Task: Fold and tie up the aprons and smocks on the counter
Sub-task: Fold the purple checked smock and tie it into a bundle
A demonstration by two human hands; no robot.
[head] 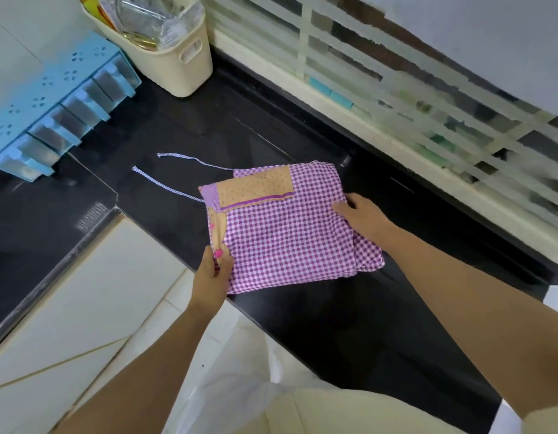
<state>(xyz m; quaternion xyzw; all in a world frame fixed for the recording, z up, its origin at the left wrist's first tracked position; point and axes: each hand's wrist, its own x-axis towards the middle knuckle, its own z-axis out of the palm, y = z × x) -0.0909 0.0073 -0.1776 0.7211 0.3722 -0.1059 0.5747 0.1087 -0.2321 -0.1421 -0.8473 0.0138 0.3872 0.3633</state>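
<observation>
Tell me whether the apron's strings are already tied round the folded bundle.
No, the two strings trail loose across the counter, away from the folded apron.

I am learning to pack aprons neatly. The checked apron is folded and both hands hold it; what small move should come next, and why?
Probably release the left hand and reach for the two striped strings. The purple checked apron already lies folded on the black counter, the right hand can pin it, and the strings trail loose to its left.
</observation>
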